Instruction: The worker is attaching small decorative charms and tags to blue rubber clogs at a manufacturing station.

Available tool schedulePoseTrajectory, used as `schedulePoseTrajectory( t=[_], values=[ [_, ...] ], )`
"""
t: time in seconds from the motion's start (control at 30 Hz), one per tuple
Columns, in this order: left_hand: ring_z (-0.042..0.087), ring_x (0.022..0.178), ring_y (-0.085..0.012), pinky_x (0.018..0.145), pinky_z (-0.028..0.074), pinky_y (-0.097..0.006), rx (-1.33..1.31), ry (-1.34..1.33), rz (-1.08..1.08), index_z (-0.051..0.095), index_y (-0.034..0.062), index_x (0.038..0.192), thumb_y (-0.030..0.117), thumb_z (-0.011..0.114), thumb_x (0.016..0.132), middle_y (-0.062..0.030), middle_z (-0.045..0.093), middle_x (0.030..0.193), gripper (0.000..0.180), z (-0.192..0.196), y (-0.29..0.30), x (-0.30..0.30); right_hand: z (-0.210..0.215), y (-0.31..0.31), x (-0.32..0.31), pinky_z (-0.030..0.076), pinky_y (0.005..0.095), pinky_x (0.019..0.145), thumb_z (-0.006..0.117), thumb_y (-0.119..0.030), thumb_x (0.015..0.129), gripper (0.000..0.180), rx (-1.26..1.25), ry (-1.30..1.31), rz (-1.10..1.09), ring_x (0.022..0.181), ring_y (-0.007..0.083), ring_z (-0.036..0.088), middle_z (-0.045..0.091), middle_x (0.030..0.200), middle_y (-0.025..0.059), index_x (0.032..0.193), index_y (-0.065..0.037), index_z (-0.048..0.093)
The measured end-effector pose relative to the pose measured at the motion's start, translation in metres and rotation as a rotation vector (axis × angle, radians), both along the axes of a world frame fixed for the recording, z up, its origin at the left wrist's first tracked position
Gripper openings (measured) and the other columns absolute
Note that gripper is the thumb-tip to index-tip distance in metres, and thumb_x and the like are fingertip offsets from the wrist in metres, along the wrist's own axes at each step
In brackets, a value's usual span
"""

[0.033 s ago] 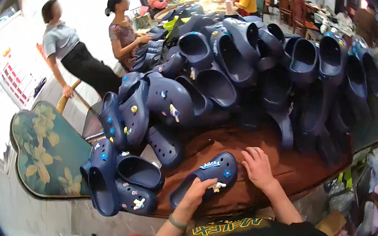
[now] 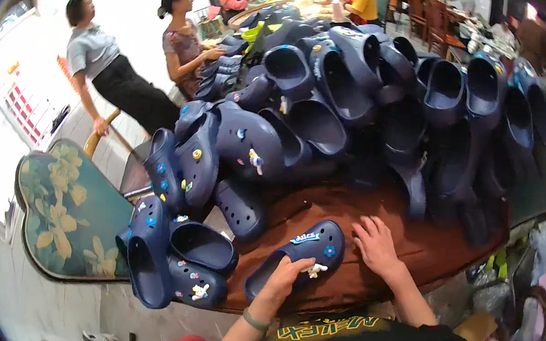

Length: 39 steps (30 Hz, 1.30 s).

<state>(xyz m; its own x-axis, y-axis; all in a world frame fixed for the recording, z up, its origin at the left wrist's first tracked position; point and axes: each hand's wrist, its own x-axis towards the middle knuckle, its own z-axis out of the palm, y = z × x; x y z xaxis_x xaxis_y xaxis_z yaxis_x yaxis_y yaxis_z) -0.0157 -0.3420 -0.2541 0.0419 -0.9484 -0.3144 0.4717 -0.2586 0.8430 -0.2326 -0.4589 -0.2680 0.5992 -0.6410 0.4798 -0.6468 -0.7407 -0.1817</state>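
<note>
Your left hand (image 2: 284, 275) pinches a white charm (image 2: 315, 269) on the clog (image 2: 300, 255). Your right hand (image 2: 376, 244) lies flat, fingers spread, on the table (image 2: 427, 247) just right of the clog.

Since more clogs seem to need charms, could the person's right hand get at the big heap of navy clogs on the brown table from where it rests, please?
Probably yes: the right hand lies flat on the brown table, nothing between it and the heap of navy clogs just beyond. The left hand holds the navy clog.

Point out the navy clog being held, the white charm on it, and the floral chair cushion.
navy clog (image 2: 307, 250): head view, on its upper near the toe.
white charm (image 2: 315, 269): head view, on the charm's middle, by the left hand (image 2: 284, 277).
floral chair cushion (image 2: 66, 213): head view, on its patterned seat.
</note>
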Motion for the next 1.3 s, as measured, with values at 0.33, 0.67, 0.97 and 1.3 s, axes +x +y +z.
schedulePoseTrajectory(
  t=[0.33, 0.67, 0.97, 1.3],
  values=[
    [0.066, 0.083, -0.0223, 0.075, 0.052, -0.033, -0.110, -0.131, 0.063, 0.061, 0.0003, 0.109, 0.019, 0.061, 0.087, -0.0117, 0.067, 0.102, 0.029, 0.002, 0.003, -0.008, -0.026, 0.007, -0.017, 0.041, 0.0411, 0.080, 0.068, -0.006, 0.075, 0.026, 0.239, -0.292, 0.054, 0.092, 0.0311, 0.049, 0.053, 0.097, 0.0126, 0.097, -0.005, 0.054],
    [0.021, 0.134, -0.0485, 0.101, 0.010, -0.065, -0.803, -2.066, 0.553, 0.038, 0.0059, 0.140, 0.064, 0.055, 0.077, -0.0275, 0.022, 0.148, 0.087, 0.252, 0.008, -0.012, -0.025, 0.003, -0.023, 0.039, 0.0390, 0.074, 0.067, -0.005, 0.076, 0.018, 0.399, -0.326, 0.067, 0.081, 0.0295, 0.049, 0.053, 0.084, 0.0104, 0.086, -0.005, 0.052],
    [0.037, 0.127, -0.0427, 0.102, 0.021, -0.056, -1.140, -1.942, 0.926, 0.046, 0.0041, 0.133, 0.057, 0.062, 0.078, -0.0257, 0.042, 0.137, 0.079, 0.329, -0.064, 0.006, -0.031, 0.001, -0.022, 0.040, 0.0380, 0.073, 0.067, -0.005, 0.077, 0.017, 0.417, -0.377, 0.040, 0.081, 0.0286, 0.050, 0.054, 0.084, 0.0101, 0.088, -0.005, 0.054],
    [0.039, 0.127, -0.0414, 0.104, 0.024, -0.053, -1.029, -2.053, 0.614, 0.045, 0.0007, 0.132, 0.054, 0.067, 0.076, -0.0246, 0.045, 0.135, 0.080, 0.347, -0.040, 0.022, -0.034, 0.011, -0.027, 0.044, 0.0368, 0.079, 0.067, -0.005, 0.077, 0.012, 0.434, -0.406, 0.077, 0.087, 0.0277, 0.055, 0.061, 0.090, 0.0094, 0.088, -0.005, 0.062]
  ],
)
